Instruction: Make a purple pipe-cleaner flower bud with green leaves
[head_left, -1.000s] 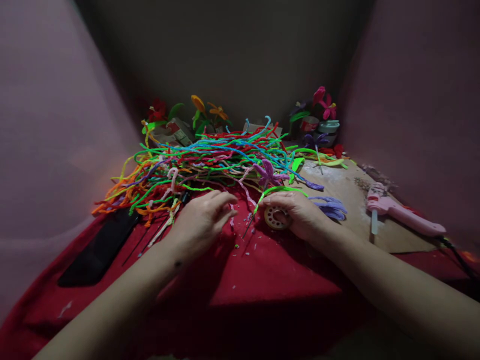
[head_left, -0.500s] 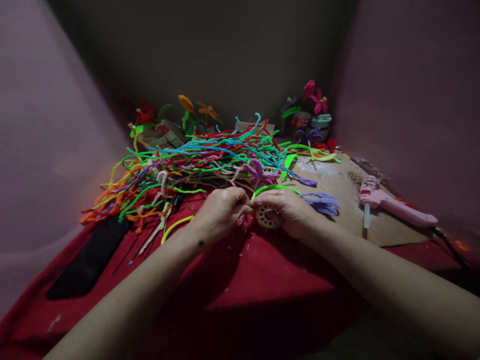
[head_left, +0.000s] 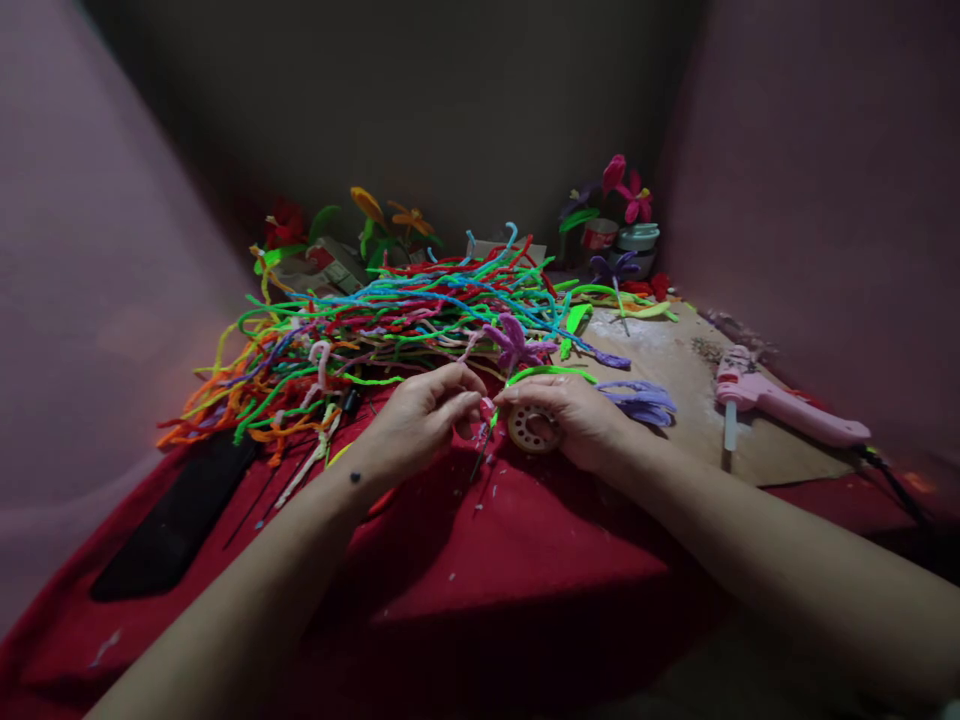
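My right hand is closed, its fingers curled around a pale round spool with a ring of holes. Its fingertips meet a thin dark stem with a bit of green near its top, which slants down over the cloth. My left hand is curled just left of these fingertips, thumb and forefinger close together. What lies between them, near a small pinkish spot, I cannot make out. A purple fuzzy-wire flower stands right behind the hands. A bright green pipe cleaner arcs over my right hand.
A tangled heap of coloured pipe cleaners lies behind. At right, a pink glue gun and lilac loops rest on cardboard. A black phone-like slab lies left on the red cloth. Finished flowers stand at the back.
My left hand has drawn slightly left and down from the right fingertips, its fingers loosened. The dark stem now shows between the hands. My right hand and the spool have barely moved.
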